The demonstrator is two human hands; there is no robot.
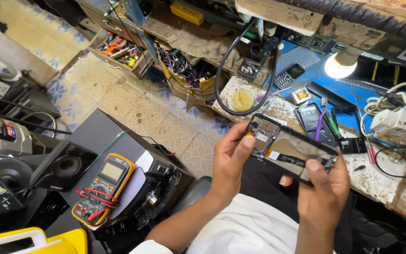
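Left of the lap, a yellow multimeter (103,188) lies idle. Left hand (229,162) and right hand (323,190) each grip an end of the opened phone (290,148), above the table (381,181) edge; steady, level support seems wise.

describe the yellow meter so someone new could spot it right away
Start from the dark speaker box at lower left, beside the person's left forearm. The meter lies tilted just right of it, on a dark case. It alone has a yellow-orange shell, a grey screen, a round dial and red probes across its lower part.
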